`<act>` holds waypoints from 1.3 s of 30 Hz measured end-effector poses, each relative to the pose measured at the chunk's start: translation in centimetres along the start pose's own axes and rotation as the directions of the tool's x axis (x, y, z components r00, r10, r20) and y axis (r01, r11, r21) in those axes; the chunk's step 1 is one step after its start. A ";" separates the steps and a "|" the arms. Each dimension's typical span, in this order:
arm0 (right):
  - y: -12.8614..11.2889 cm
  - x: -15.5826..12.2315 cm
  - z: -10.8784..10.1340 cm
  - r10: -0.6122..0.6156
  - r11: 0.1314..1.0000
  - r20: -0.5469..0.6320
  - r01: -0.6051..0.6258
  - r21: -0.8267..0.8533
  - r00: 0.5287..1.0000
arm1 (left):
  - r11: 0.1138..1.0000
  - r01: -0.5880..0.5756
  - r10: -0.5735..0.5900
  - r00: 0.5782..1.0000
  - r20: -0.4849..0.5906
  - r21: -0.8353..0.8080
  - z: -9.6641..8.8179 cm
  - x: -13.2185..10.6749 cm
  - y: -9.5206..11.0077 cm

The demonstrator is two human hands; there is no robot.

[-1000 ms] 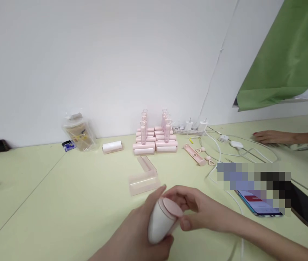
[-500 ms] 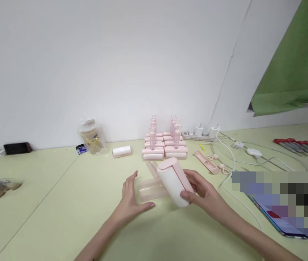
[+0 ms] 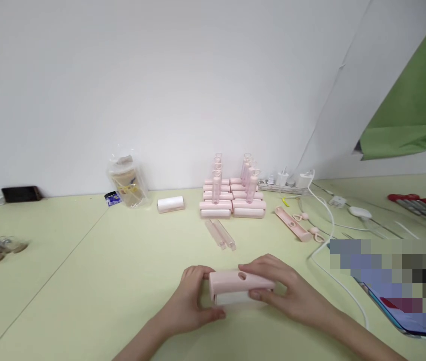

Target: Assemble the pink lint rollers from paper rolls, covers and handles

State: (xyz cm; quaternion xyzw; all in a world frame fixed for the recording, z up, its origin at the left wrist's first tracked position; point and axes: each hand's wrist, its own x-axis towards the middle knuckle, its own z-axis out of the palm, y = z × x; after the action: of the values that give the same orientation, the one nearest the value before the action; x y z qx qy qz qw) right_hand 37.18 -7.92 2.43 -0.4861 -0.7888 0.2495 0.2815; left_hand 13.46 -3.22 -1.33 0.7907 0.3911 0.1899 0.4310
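Low over the table's near middle, a lint roller head [image 3: 235, 284] lies level, with a pink curved cover on top and a white paper roll below. A round hole shows in the cover. My right hand [image 3: 280, 286] grips its right end, thumb across the front and fingers behind. My left hand [image 3: 192, 296] curves around the left end, its thumb at the lower front edge. A clear sleeve seems to sit under the roll, but blur makes this hard to tell. Beyond the hands lie two clear pink handle tubes [image 3: 220, 234].
Several assembled pink lint rollers [image 3: 231, 198] stand in two columns by the wall. A loose white roll [image 3: 171, 203] lies left of them. A pink cover [image 3: 291, 223], heart-shaped loops [image 3: 318, 234], a white cable [image 3: 331, 235] and a phone [image 3: 404, 311] are on the right.
The roller head has turned from upright and tilted to level and moved down nearer me. My left hand has closed on its left end. The clear sleeve has left its spot on the table.
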 end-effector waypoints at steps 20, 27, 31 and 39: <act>0.1 0.0 0.3 -0.059 0.991 0.087 0.069 -0.115 0.994 | 0.999 -0.024 0.024 1.000 -0.001 0.032 0.2 -0.1 -0.5; 3.6 3.3 -3.5 0.301 0.946 -0.154 -0.274 0.171 0.941 | 0.993 -0.094 0.095 0.995 -0.018 0.073 0.2 0.0 -0.7; 5.3 7.7 -2.7 0.297 0.953 -0.065 -0.292 0.079 0.953 | 0.993 -0.093 0.094 0.995 -0.019 0.071 0.2 0.0 -0.5; 5.9 10.3 -1.0 0.380 0.915 0.126 -0.392 0.092 0.916 | 0.994 -0.084 0.085 0.996 -0.011 0.076 0.0 -0.1 -0.2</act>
State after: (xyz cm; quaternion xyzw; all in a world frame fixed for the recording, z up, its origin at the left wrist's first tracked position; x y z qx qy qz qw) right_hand 37.79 3.93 1.32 -0.6013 -0.6752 0.3709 0.2121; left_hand 13.29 -3.24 -1.54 0.8208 0.3673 0.1984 0.3898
